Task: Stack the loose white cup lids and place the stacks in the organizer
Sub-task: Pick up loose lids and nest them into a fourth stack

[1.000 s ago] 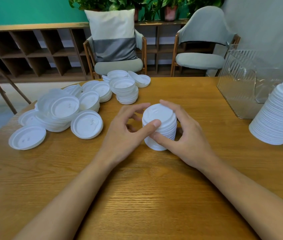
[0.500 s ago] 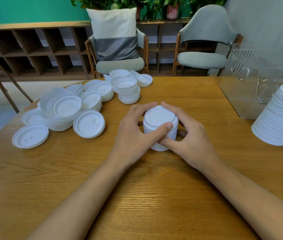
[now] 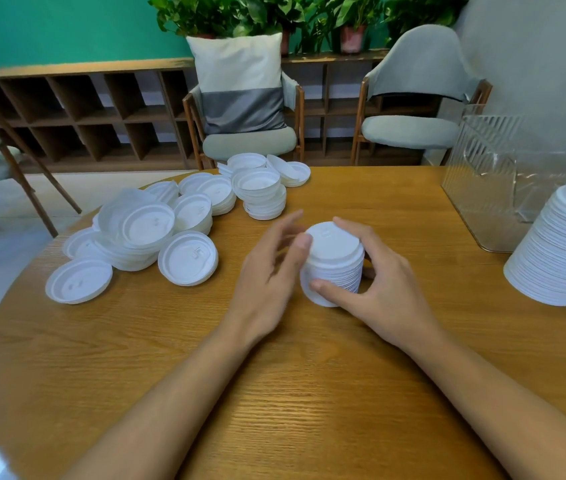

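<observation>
- A single lid [image 3: 79, 280] lay flat near the left edge of the table [image 3: 274, 393], just apart from the others.
- Beside it sprawled a heap of lids [image 3: 136, 230], some nested and some tilted.
- 1 flat lid [image 3: 188, 258] rested just right of the heap, touching its edge.
- Farther back, a short stack [image 3: 261, 197] stood among a few scattered lids near the table's far edge.
- The left hand [image 3: 271, 268] was at the left side of the held stack [image 3: 335, 261]. Its fingers were loosely spread and fairly straight, gripping nothing. The thumb tip sat by the top rim, though blur left it unclear whether it touched.
- The held stack stood upright on the table near the middle, between the 2 hands.
- The right hand [image 3: 383, 289] gripped that stack, thumb pressed against its lower front and fingers curled round the far side.
- The clear organizer [image 3: 482, 188] stood at the table's far right, well apart from the held stack.
- A tall stack [image 3: 565, 247] leaned at the right edge, just in front of the organizer.
</observation>
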`<state>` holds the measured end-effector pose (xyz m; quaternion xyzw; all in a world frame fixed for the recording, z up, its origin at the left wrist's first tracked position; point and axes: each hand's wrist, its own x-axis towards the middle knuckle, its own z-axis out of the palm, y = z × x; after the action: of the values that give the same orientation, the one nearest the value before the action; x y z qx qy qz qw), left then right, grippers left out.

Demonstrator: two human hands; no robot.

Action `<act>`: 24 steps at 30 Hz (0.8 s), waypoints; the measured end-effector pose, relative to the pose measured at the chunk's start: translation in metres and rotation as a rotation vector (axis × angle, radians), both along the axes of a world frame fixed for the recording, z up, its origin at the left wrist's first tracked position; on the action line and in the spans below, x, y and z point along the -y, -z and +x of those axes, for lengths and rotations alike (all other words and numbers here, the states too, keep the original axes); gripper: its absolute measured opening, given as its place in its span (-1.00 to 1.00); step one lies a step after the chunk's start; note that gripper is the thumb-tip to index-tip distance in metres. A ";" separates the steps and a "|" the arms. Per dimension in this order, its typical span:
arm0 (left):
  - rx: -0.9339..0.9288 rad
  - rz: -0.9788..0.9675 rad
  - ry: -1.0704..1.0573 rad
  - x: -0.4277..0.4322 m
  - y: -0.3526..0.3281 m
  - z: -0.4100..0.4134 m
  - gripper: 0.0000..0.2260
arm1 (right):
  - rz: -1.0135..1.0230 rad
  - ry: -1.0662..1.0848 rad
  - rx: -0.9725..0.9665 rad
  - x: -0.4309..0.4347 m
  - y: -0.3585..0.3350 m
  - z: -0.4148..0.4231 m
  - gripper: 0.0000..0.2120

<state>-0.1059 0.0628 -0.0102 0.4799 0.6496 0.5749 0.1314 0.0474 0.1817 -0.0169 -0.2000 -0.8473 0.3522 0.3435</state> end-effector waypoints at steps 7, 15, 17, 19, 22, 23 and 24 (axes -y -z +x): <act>-0.614 -0.066 -0.382 -0.041 0.011 -0.049 -0.64 | -0.048 0.072 0.006 -0.013 -0.002 0.005 -0.21; -0.913 -0.276 -0.538 -0.089 0.012 -0.086 -0.49 | -0.033 0.054 0.009 -0.016 0.003 0.004 -0.21; -0.903 -0.341 -0.564 -0.094 0.012 -0.091 -0.49 | -0.033 0.047 0.008 -0.017 0.004 0.003 -0.21; -0.909 -0.368 -0.588 -0.095 0.012 -0.092 -0.54 | -0.036 0.042 0.008 -0.017 0.004 0.003 -0.21; -0.911 -0.369 -0.594 -0.094 0.011 -0.089 -0.63 | -0.039 0.037 0.015 -0.017 0.004 0.002 -0.21; -0.911 -0.370 -0.586 -0.093 0.010 -0.088 -0.64 | -0.040 0.037 0.016 -0.017 0.004 0.002 -0.21; -0.914 -0.367 -0.575 -0.091 0.010 -0.086 -0.64 | -0.040 0.036 0.016 -0.017 0.004 0.002 -0.21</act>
<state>-0.1923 0.1540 -0.0203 0.4530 0.8341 0.1991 -0.2436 0.0499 0.1989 -0.0209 -0.2250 -0.8392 0.3610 0.3389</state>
